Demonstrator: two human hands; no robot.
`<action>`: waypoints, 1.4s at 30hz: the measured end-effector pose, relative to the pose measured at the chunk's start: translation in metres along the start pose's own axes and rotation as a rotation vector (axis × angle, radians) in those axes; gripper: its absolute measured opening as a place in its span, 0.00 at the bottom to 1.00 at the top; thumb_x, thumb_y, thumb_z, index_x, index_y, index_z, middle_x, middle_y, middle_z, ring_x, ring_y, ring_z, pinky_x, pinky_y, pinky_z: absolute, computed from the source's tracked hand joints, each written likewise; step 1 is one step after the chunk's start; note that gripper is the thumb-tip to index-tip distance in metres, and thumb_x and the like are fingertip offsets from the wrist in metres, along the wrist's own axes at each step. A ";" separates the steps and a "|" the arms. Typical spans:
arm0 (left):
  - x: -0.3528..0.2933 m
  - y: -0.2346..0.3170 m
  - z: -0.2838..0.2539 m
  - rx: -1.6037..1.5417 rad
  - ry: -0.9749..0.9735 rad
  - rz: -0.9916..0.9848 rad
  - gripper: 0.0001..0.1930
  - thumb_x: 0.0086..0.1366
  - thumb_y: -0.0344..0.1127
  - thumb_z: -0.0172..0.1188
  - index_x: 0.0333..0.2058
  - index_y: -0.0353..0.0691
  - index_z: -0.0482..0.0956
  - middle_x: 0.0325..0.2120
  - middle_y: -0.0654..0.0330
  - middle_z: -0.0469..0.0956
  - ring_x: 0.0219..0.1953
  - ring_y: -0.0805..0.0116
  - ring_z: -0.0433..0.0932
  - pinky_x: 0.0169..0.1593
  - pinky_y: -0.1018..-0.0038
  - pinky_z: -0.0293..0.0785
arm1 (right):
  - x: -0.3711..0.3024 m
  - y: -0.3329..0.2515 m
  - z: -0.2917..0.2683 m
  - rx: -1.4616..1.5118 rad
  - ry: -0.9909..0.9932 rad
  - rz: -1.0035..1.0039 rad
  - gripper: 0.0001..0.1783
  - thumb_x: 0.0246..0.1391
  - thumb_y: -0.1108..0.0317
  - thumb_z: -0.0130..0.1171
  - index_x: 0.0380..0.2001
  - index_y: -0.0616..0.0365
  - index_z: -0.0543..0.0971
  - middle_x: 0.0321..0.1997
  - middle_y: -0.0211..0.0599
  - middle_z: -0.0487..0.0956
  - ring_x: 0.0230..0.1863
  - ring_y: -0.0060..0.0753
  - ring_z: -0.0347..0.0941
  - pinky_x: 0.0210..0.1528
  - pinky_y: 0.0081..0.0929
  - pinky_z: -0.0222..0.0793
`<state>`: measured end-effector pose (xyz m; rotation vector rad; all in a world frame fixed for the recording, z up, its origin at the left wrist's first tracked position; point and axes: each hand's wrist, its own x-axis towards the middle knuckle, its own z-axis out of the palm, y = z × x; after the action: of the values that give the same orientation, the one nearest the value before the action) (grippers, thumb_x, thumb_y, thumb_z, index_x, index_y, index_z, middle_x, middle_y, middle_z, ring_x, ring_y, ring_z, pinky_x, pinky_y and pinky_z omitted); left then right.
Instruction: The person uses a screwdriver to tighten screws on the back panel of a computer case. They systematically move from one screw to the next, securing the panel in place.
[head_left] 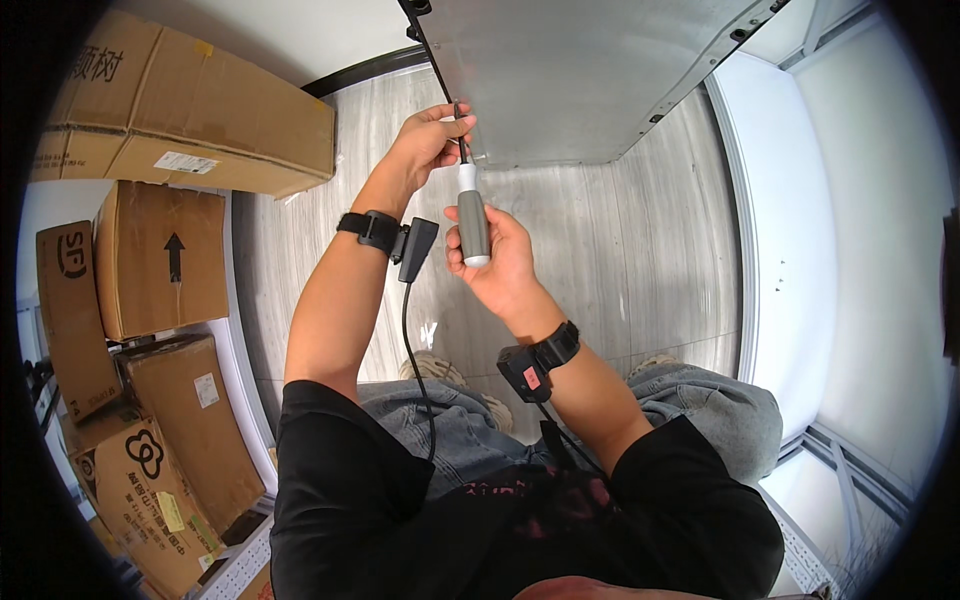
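Note:
A screwdriver (473, 215) with a grey and white handle and a dark shaft points away from me. My right hand (505, 262) is closed around its handle. The fingers of my left hand (430, 140) pinch the shaft near the tip, which lies by the left edge of a large grey metal cabinet panel (570, 80). Whether a screw sits at the tip is too small to tell.
Cardboard boxes (165, 260) are stacked on a shelf along the left. White shelving (785, 230) stands on the right. Below the panel is a grey wood-look floor (590, 250). A black cable (412, 345) hangs from the device on my left wrist.

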<state>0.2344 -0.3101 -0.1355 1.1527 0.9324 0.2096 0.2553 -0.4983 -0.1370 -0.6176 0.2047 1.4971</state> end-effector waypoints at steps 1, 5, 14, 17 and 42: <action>-0.001 0.001 0.000 -0.003 -0.006 -0.001 0.12 0.60 0.37 0.60 0.43 0.46 0.74 0.23 0.69 0.75 0.21 0.82 0.73 0.24 0.86 0.67 | 0.000 0.001 0.000 0.003 0.001 0.001 0.22 0.58 0.54 0.41 0.38 0.62 0.74 0.23 0.36 0.73 0.23 0.29 0.66 0.29 0.26 0.64; -0.006 -0.001 0.001 0.008 -0.043 -0.009 0.08 0.61 0.39 0.59 0.38 0.45 0.75 0.23 0.69 0.75 0.22 0.82 0.74 0.26 0.86 0.68 | -0.007 -0.004 0.002 -0.046 0.118 -0.018 0.17 0.57 0.56 0.47 0.38 0.59 0.71 0.23 0.36 0.72 0.18 0.27 0.64 0.24 0.25 0.60; -0.022 0.010 0.017 -0.043 -0.146 -0.031 0.12 0.65 0.44 0.54 0.32 0.41 0.73 0.26 0.65 0.78 0.26 0.76 0.77 0.30 0.83 0.74 | -0.044 -0.133 0.007 -0.984 0.167 -0.085 0.14 0.52 0.60 0.55 0.34 0.62 0.74 0.23 0.37 0.77 0.13 0.21 0.65 0.13 0.17 0.56; -0.026 0.029 0.051 -0.141 -0.295 0.010 0.13 0.66 0.44 0.51 0.35 0.39 0.73 0.26 0.64 0.78 0.27 0.75 0.77 0.30 0.82 0.74 | -0.088 -0.193 0.057 -1.350 0.299 -0.094 0.14 0.51 0.59 0.54 0.32 0.60 0.76 0.21 0.35 0.78 0.13 0.19 0.64 0.14 0.17 0.55; -0.082 -0.106 0.568 0.692 -0.905 0.397 0.11 0.58 0.32 0.61 0.40 0.39 0.77 0.30 0.65 0.77 0.31 0.76 0.74 0.37 0.79 0.70 | -0.487 -0.244 -0.252 -0.202 0.835 -0.834 0.13 0.52 0.65 0.53 0.37 0.62 0.70 0.24 0.38 0.76 0.18 0.22 0.66 0.21 0.19 0.61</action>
<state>0.5605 -0.7938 -0.1303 1.8344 -0.0691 -0.3384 0.5082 -1.0341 -0.0439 -1.2846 0.3753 0.3986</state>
